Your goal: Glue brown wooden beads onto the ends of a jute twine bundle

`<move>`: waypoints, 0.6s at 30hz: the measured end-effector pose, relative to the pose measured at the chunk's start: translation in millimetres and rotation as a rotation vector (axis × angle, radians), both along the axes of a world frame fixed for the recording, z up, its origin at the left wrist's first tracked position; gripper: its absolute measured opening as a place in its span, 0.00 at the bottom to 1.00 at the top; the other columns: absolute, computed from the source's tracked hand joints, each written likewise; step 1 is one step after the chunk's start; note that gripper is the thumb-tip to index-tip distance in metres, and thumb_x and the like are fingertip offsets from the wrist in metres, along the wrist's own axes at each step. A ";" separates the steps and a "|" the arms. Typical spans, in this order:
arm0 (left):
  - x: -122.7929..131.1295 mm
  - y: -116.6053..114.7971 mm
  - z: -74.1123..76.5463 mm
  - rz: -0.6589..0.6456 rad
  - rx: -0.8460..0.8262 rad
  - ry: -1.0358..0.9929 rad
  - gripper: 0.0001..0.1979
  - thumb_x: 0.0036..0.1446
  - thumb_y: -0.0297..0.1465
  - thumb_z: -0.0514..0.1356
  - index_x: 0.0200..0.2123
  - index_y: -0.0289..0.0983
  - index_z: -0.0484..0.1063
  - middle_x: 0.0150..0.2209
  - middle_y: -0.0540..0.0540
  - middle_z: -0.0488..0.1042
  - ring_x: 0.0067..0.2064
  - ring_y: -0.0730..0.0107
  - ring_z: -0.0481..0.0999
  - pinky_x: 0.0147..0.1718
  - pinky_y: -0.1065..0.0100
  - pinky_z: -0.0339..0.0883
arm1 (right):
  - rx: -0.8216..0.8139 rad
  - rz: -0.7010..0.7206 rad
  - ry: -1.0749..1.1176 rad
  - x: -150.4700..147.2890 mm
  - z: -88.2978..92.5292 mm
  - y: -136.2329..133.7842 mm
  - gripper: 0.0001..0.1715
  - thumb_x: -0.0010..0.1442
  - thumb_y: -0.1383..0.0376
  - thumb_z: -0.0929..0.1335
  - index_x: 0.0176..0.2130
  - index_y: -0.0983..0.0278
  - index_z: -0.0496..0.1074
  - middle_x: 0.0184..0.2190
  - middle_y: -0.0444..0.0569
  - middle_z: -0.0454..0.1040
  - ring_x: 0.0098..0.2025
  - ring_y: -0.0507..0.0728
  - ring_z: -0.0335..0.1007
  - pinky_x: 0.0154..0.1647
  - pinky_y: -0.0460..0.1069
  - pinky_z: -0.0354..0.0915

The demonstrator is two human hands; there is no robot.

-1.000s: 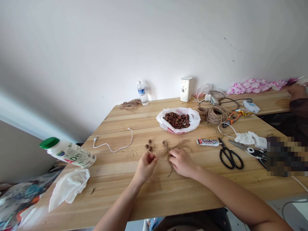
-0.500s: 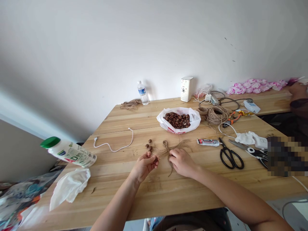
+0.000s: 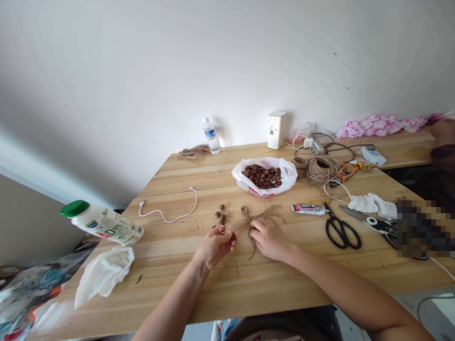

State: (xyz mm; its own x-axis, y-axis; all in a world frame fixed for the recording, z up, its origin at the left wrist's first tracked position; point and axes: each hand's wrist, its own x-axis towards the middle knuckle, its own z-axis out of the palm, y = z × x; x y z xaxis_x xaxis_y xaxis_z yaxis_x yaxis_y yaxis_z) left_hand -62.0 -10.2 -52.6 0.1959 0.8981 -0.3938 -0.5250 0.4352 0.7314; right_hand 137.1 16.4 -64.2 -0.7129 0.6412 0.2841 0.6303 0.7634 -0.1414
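Between its thumb and fingers my left hand [image 3: 215,246] pinches a round brown nut [image 3: 232,236]. My right hand [image 3: 269,239] is closed on the strands of a knotted bundle of jute twine [image 3: 245,213], which has a small loop at its top and loose ends spreading over the wood. Its fingertips are partly hidden. Several loose brown nuts [image 3: 220,216] lie just beyond my left hand. Behind them stands a white plastic bag [image 3: 289,176], opened wide and full of the same nuts.
Right of my hands lie a glue tube [image 3: 307,209], black scissors [image 3: 341,232] and twine coils [image 3: 323,168]. On the left are a white cable [image 3: 168,220], a green-capped bottle [image 3: 106,225] and a crumpled tissue [image 3: 104,274]. Another person's arm [image 3: 442,137] shows at the far right.
My left hand has turned slightly and shifted a little right, and the nut in its fingers shows more clearly. The right hand stays on the twine.
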 end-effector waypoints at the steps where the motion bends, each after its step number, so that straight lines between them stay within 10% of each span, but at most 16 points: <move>1: 0.2 0.0 0.2 0.005 0.000 0.001 0.20 0.40 0.24 0.66 0.24 0.38 0.53 0.25 0.46 0.73 0.22 0.73 0.71 0.20 0.74 0.60 | -0.003 0.001 0.000 0.0 0.2 0.0 0.07 0.56 0.72 0.63 0.32 0.66 0.71 0.38 0.53 0.66 0.42 0.59 0.60 0.40 0.52 0.56; 18: 0.3 3.0 -5.1 0.051 0.057 0.042 0.20 0.41 0.26 0.66 0.29 0.39 0.54 0.26 0.46 0.75 0.23 0.74 0.72 0.23 0.74 0.64 | -0.018 0.008 0.122 2.4 3.8 2.8 0.09 0.55 0.74 0.63 0.33 0.66 0.71 0.36 0.52 0.68 0.41 0.57 0.61 0.42 0.51 0.58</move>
